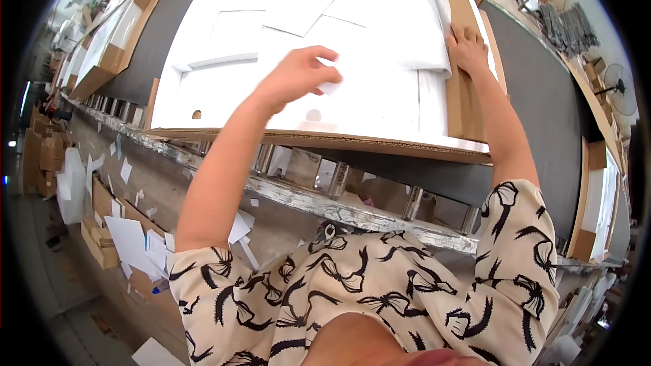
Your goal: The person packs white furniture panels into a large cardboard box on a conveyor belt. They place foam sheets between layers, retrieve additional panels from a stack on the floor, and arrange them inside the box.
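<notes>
A large flat cardboard box (380, 146) lies on the grey conveyor belt (542, 108), filled with white foam panels (352, 34). My left hand (302, 71) hovers over the panels near the box's front, fingers pinched on a small white piece (331, 87). My right hand (466, 46) lies flat, fingers spread, on the brown cardboard strip (462, 105) at the box's right side, beside the edge of a white panel.
More cardboard boxes with white foam sit on the belt at the far left (108, 47) and the right (600, 196). Metal rollers (339, 179) run under the belt's front rail. Paper scraps and cardboard (129, 237) litter the floor at left. A fan (620, 88) stands far right.
</notes>
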The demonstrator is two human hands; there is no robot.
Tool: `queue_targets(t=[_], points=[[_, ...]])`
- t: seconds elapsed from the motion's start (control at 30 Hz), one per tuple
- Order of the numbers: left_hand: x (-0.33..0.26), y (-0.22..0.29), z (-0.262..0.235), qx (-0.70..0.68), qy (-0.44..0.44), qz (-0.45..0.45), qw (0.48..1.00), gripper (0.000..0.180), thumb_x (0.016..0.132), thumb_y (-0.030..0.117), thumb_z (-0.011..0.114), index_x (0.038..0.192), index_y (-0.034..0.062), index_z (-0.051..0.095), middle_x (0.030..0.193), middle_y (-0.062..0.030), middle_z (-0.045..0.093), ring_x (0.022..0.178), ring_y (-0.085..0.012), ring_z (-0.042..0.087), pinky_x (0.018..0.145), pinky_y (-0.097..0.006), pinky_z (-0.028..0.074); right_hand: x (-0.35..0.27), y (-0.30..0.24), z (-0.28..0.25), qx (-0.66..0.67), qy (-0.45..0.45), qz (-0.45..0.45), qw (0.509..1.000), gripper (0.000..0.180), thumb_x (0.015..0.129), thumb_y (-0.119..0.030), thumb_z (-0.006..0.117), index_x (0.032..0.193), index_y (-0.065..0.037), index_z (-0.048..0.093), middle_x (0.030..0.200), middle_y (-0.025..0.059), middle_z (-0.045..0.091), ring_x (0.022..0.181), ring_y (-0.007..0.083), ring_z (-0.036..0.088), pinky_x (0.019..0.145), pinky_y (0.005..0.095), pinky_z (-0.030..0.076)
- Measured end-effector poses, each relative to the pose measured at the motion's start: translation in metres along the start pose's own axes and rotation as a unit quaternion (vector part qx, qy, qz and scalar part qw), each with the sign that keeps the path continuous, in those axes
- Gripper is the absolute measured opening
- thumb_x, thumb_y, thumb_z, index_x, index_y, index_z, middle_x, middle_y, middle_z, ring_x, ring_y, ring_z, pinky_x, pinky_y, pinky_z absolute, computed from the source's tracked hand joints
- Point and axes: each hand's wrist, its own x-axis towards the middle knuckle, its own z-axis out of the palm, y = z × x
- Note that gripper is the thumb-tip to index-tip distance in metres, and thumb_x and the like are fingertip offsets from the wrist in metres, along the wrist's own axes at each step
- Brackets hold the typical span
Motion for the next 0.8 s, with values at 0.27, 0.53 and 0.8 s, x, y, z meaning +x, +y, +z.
queue_targets(t=[0.27, 0.53, 0.8], points=[[0.008, 0.017, 0.071, 0.047, -0.145, -0.089, 0.984, 0.059, 0.085, 0.023, 0.056, 0.134, 0.0012, 0.031, 0.103, -0.0154, 0.054, 0.074, -0.0182, 0.062, 0.073, -0.030, 0.047, 0.008, -0.006, -0.002, -0.009, -0.086, -0.003, 0.996, 0.054, 0.088, -0.042, 0.026, 0.139, -0.025, 0.030, 0.140, 0.0113, 0.034, 0.125, 0.0347, 0.033, 0.101, 0.0489, 0.028], [0.076, 0.017, 0.151, 0.076, -0.190, -0.148, 0.968, 0.062, 0.083, 0.019, 0.051, 0.131, -0.0081, 0.022, 0.104, -0.0245, 0.055, 0.072, -0.0221, 0.063, 0.075, -0.035, 0.049, 0.008, -0.013, -0.002, -0.004, -0.067, -0.049, 0.997, 0.053, 0.090, -0.043, 0.027, 0.139, -0.025, 0.029, 0.140, 0.0142, 0.033, 0.126, 0.0382, 0.030, 0.099, 0.0544, 0.026], [0.093, -0.004, 0.172, 0.217, -0.128, -0.112, 0.961, 0.038, 0.072, 0.001, 0.056, 0.105, -0.0118, 0.041, 0.084, -0.0251, 0.061, 0.067, -0.0306, 0.065, 0.056, -0.038, 0.053, 0.003, -0.033, -0.025, 0.000, -0.125, -0.045, 0.991, 0.053, 0.089, -0.042, 0.031, 0.139, -0.025, 0.026, 0.142, 0.0156, 0.029, 0.129, 0.0386, 0.026, 0.099, 0.0614, 0.022]])
